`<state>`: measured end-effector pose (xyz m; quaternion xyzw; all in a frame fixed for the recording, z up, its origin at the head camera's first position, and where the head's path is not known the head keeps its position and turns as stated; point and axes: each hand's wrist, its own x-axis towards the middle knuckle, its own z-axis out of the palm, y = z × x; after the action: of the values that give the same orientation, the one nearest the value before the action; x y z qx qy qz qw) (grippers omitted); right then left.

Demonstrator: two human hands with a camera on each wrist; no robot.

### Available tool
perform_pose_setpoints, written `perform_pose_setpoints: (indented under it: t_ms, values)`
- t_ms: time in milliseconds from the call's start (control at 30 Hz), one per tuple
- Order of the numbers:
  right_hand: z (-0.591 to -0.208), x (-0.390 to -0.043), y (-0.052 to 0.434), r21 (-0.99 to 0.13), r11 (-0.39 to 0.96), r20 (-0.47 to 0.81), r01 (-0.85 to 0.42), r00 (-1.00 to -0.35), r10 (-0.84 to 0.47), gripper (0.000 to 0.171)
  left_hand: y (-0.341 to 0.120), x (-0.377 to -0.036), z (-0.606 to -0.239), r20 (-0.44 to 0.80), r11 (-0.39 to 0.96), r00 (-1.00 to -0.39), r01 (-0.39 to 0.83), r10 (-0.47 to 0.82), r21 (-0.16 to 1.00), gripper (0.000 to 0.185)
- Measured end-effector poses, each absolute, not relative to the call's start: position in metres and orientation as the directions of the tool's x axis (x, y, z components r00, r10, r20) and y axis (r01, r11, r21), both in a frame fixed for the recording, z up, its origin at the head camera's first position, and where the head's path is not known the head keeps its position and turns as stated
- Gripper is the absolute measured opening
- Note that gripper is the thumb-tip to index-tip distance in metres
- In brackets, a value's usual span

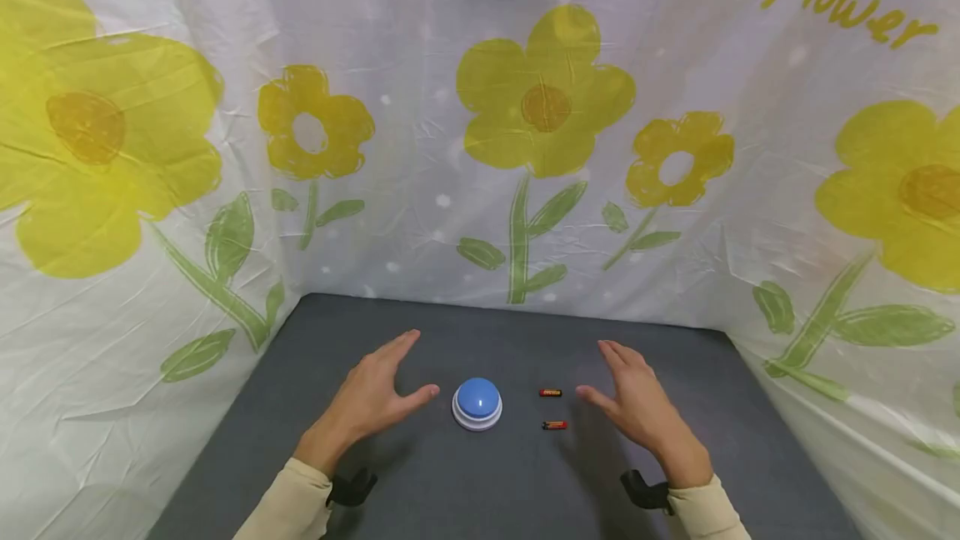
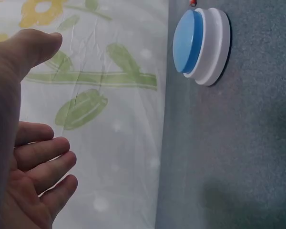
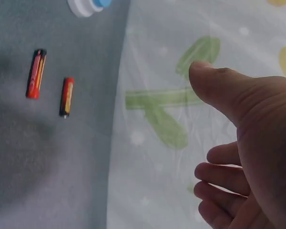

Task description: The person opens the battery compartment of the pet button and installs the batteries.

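Observation:
A round push-button light with a blue dome and white base sits on the dark grey table between the two hands. To its right lie two small red-and-black batteries, the far battery and the near battery. My left hand hovers left of the blue dome, thumb apart from the fingers, holding nothing. Off to the right of the batteries, my right hand is held in the air with its thumb spread and touches nothing. In the right wrist view both batteries lie apart from each other.
The grey table ends at a white curtain printed with yellow flowers, which stands behind it and along both sides. A black strap mount is on the left wrist, and another mount on the right.

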<state>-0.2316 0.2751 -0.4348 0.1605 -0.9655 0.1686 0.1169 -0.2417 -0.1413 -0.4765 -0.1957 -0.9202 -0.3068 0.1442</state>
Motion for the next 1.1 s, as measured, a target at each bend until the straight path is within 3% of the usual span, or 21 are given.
perform_pose_setpoints:
  t_ms: [433, 767, 1100]
  values:
    - [-0.455, -0.243, 0.246, -0.337, 0.859, 0.199, -0.385, -0.921, -0.334, 0.081, -0.126, -0.248, -0.494, 0.351, 0.699, -0.882, 0.465, 0.314, 0.544, 0.082]
    - [-0.476, -0.248, 0.223, -0.405, 0.826, 0.196, -0.392, -0.92, -0.34, 0.078, -0.11, -0.251, -0.509, 0.27, 0.691, -0.912, 0.411, 0.31, 0.595, 0.078]
    - [-0.499, -0.251, 0.201, -0.429, 0.781, 0.237, -0.454, -0.891, -0.388, 0.069, -0.097, -0.254, -0.528, 0.26, 0.684, -0.904, 0.428, 0.341, 0.59, 0.071]
